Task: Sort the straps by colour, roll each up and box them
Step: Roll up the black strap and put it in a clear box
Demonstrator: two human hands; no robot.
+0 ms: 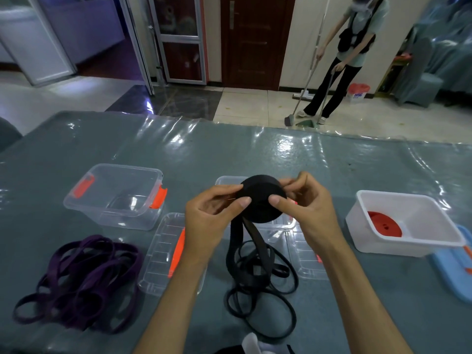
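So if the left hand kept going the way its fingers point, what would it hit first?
The left hand points right, across the black roll it pinches. Past the roll, the first thing in line is probably the right hand, gripping the roll's other side. Depth is hard to judge from one view.

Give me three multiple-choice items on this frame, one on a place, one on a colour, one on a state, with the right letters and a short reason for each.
1. Where does the red roll lie?
A. in the white box
B. on the blue lid
C. in the far-left clear box

2. What colour is the loose pile of straps at the left?
A. green
B. purple
C. red

3. How far along is the black strap?
A. fully rolled and boxed
C. untouched on the table
B. partly rolled, the rest loose

Answers: 1 A, it sits inside the white box. 2 B, the purple straps lie heaped. 3 B, the left hand and right hand pinch the black roll, with its loose tail on the table.
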